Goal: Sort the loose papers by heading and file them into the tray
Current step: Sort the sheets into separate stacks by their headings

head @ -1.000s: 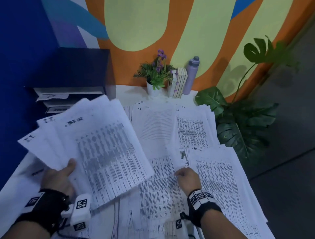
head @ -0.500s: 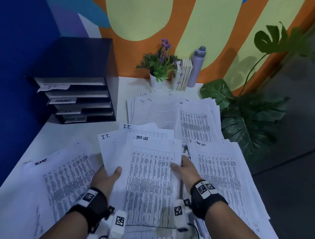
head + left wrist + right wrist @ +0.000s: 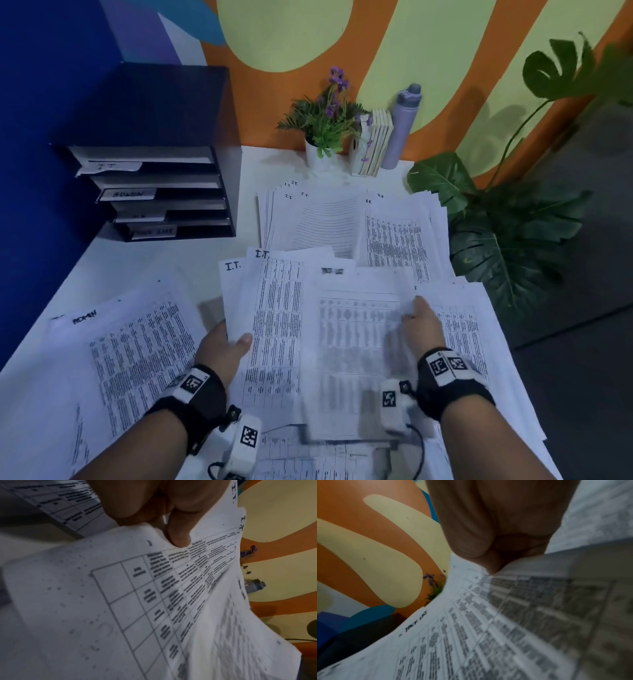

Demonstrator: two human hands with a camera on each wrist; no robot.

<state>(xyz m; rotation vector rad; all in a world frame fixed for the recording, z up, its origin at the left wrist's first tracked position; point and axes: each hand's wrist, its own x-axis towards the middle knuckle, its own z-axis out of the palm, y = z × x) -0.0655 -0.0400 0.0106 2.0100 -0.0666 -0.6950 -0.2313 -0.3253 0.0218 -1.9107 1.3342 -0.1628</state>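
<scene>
My left hand [image 3: 227, 346] [image 3: 178, 539] pinches the lower left edge of a few sheets headed "I.T." [image 3: 274, 308] [image 3: 197, 574], thumb on top. My right hand [image 3: 423, 325] [image 3: 493, 566] pinches the right edge of a blurred sheet headed "TASK LIST" [image 3: 356, 342] [image 3: 453, 635], which overlaps the I.T. sheets. The black paper tray [image 3: 178, 137] with labelled shelves stands at the back left. More piles lie around: an "ADMIN" sheet [image 3: 137, 342] at the left, I.T. papers [image 3: 308, 219] behind, and printed sheets [image 3: 455, 325] under my right hand.
A small potted plant with purple flowers [image 3: 325, 130], upright books [image 3: 375, 144] and a grey bottle [image 3: 404, 123] stand against the back wall. A large leafy plant [image 3: 507, 233] crowds the table's right edge. Bare tabletop [image 3: 164, 260] shows in front of the tray.
The fanned stack came down from the upper left to the middle. My right hand took the task list sheet and is sliding it right, off the I.T. sheets.
</scene>
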